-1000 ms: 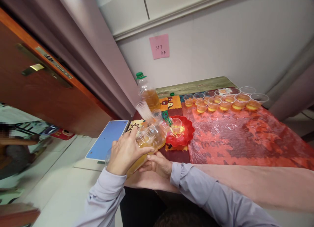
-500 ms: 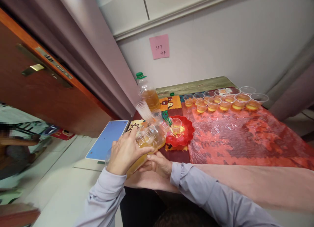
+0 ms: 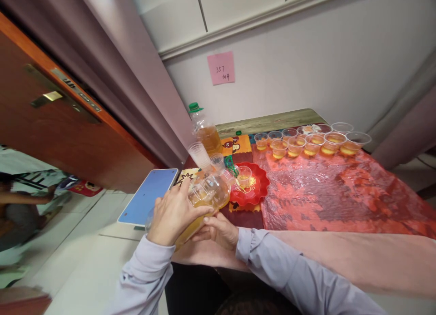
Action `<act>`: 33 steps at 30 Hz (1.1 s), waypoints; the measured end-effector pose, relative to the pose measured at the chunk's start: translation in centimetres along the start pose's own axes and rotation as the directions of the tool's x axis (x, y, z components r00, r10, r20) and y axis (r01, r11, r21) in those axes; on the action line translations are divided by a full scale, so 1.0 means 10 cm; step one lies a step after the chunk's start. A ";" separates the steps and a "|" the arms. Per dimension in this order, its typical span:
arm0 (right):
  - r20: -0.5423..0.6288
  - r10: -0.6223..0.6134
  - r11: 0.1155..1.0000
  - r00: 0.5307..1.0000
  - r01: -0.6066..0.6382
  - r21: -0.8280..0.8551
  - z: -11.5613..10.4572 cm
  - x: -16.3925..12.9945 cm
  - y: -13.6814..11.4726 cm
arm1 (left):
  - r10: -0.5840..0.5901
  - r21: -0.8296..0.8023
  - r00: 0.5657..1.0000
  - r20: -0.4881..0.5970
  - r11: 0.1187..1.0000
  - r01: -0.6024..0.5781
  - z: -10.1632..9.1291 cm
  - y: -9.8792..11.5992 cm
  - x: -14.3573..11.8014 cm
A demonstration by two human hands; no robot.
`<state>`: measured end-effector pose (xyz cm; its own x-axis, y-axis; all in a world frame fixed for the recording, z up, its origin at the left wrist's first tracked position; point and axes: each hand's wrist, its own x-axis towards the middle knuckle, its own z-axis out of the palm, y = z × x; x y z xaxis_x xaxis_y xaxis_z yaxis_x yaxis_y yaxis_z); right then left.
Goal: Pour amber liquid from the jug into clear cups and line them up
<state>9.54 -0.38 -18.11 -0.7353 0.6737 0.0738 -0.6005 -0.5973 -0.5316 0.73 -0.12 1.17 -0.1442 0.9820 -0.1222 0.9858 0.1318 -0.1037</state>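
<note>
My left hand (image 3: 175, 211) is wrapped over the top of a large clear plastic bottle (image 3: 211, 191) with yellow liquid inside. The bottle lies tilted, its mouth pointing right at a clear plastic cup (image 3: 244, 176). From below, my right hand (image 3: 220, 228) supports the bottle near its lower side, fingers closed against it. The cup stands on a red scalloped plate (image 3: 263, 193), with a little yellow liquid in it. A green handle (image 3: 230, 164) shows at the bottle's neck. Behind stand a stack of clear cups (image 3: 199, 155) and another single cup (image 3: 217, 160).
A second bottle (image 3: 207, 135) with a green cap holds amber liquid at the back. Several cups (image 3: 314, 143), many holding yellow liquid, stand in rows at the back right. A green cap (image 3: 238, 133) lies behind. A blue stool (image 3: 148, 194) is at the left; a person sits beyond.
Both hands keep the bottle tilted over the cup in nearly the same pose. The view has shifted slightly; otherwise little differs.
</note>
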 end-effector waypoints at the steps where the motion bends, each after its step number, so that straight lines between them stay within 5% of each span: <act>1: 0.000 -0.001 1.000 1.000 0.001 0.001 0.00 0.00 0.00 | -0.003 -0.001 1.000 0.003 1.000 0.003 -0.01 0.01 0.00; 33: -0.009 -0.016 1.000 1.000 0.016 0.004 0.05 -0.01 -0.05 | -0.016 -0.004 1.000 -0.021 1.000 0.016 0.02 0.00 0.02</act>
<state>9.81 -0.35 -17.44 -0.7231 0.6866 0.0749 -0.6134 -0.5885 -0.5267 0.70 0.10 0.91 -0.1580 0.9824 -0.1001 0.9838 0.1479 -0.1019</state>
